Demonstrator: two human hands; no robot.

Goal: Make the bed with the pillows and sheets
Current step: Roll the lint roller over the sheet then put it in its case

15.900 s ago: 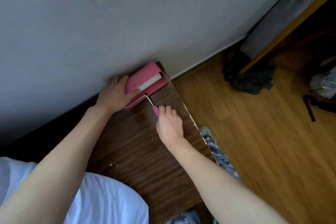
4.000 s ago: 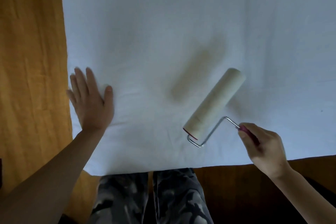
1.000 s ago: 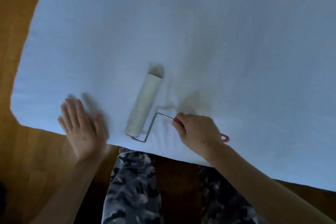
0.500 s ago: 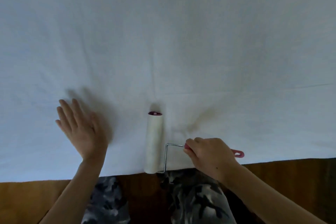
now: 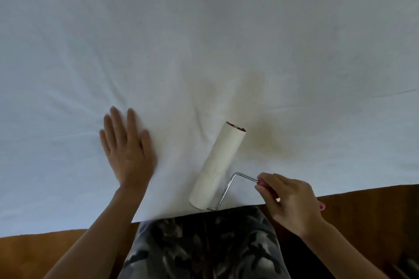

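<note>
Gripping one lint roller (image 5: 218, 166), right hand (image 5: 292, 205); left hand (image 5: 128, 149) flat on one sheet (image 5: 204, 41).

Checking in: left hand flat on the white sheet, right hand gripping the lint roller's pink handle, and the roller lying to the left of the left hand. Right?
Not quite. The head view shows the lint roller lying to the right of the left hand, between it and the right hand. The rest holds: the left hand lies flat on the white sheet, and the right hand grips the pink handle.
</note>
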